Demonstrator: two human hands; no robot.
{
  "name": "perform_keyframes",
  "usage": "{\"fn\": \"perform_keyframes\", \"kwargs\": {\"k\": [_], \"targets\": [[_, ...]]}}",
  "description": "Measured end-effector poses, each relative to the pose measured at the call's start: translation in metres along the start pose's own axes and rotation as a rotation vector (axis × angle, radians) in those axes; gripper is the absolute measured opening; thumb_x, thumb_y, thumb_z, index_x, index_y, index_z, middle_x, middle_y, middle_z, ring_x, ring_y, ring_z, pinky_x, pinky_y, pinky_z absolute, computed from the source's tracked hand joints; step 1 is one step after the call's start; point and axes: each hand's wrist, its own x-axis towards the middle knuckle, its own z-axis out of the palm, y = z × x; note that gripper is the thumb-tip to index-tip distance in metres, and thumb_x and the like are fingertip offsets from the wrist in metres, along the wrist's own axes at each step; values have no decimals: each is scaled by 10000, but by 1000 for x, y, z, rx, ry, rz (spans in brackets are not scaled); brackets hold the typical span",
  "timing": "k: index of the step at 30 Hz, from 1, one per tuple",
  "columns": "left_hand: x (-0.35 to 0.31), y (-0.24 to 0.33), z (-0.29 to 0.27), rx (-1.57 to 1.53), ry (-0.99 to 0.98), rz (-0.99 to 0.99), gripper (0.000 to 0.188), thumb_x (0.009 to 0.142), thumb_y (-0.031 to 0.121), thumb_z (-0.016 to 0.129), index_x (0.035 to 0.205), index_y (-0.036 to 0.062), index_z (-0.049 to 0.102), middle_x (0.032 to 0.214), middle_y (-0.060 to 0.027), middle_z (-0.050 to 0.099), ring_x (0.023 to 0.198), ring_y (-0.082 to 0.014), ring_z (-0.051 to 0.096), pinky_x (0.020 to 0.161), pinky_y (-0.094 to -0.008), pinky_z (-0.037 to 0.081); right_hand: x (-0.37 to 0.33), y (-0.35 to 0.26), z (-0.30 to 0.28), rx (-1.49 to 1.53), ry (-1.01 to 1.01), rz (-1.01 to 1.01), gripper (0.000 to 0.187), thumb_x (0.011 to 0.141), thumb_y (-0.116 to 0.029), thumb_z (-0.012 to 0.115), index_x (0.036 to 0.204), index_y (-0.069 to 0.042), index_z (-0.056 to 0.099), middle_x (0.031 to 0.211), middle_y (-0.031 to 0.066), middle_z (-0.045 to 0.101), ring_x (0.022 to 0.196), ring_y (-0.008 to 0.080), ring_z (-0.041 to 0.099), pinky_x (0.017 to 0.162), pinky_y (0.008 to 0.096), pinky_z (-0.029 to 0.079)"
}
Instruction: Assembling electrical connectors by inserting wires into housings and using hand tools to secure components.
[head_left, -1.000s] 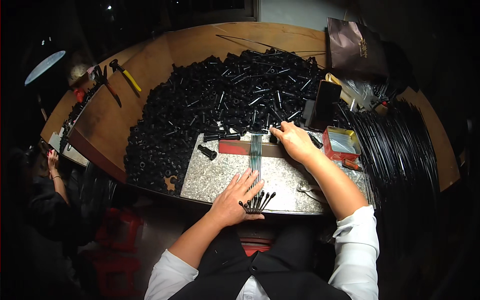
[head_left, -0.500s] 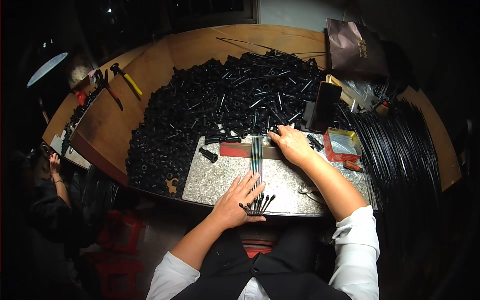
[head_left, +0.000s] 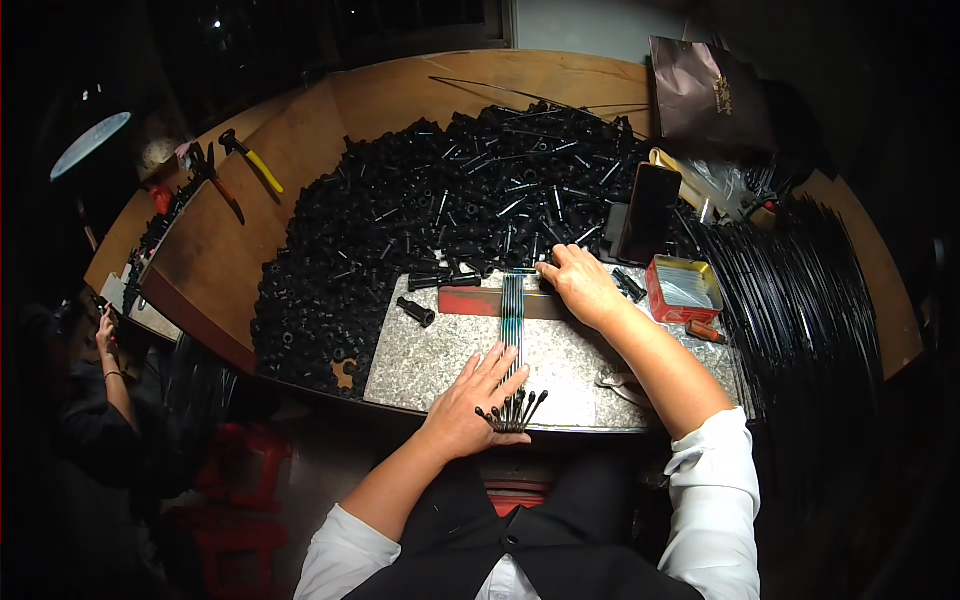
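Several thin, shiny rods [head_left: 513,325] lie side by side on the speckled stone slab [head_left: 425,365], crossing a red-edged bar [head_left: 470,300]. Their near ends carry small black knobs [head_left: 520,408] that fan out at the slab's front edge. My left hand [head_left: 470,397] rests over the near part of the rods, fingers stretched out and thumb below the knobs. At the far rod ends is my right hand [head_left: 580,285], its fingers bent and tips close together; whatever they pinch is too small to make out. Black sockets [head_left: 415,312] lie left of the bar.
A large heap of black sockets [head_left: 420,200] fills the wooden-walled bench. To the right are a phone [head_left: 655,205], a red tin [head_left: 685,290] of pale sticks and many long black rods [head_left: 800,310]. Pliers [head_left: 255,160] hang on the left wall. A co-worker's hand [head_left: 107,332] shows far left.
My right hand has shifted very slightly away from me at the far rod ends. My left hand stays in place on the rods.
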Motion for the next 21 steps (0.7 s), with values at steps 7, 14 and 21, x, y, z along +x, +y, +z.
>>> {"fn": "perform_keyframes", "kwargs": {"k": [7,14,21], "targets": [[0,-1,2,-9,7,7,893,653,491,778,1363,76,430,1446,-206,346,1373,-378,275,1110,-498,253,4,-2,-2,15,-4,-16,306,820,-128,525,1087,-70,662,913,93,528,911,256,541,817,381,470],[-1,-2,2,-4,8,-1,891,656,505,771,1362,78,435,1445,-214,345,1372,-379,278,1111,-499,250,3,0,0,27,-14,-19,315,814,-114,526,1095,-69,662,910,94,533,910,252,544,790,372,476],[-1,-3,3,0,12,5,898,661,515,765,1369,80,426,1450,-217,335,1376,-377,271,1113,-498,246,4,-2,0,35,-17,-20,320,810,-108,526,1099,-72,661,909,96,541,909,254,554,779,366,480]]}}
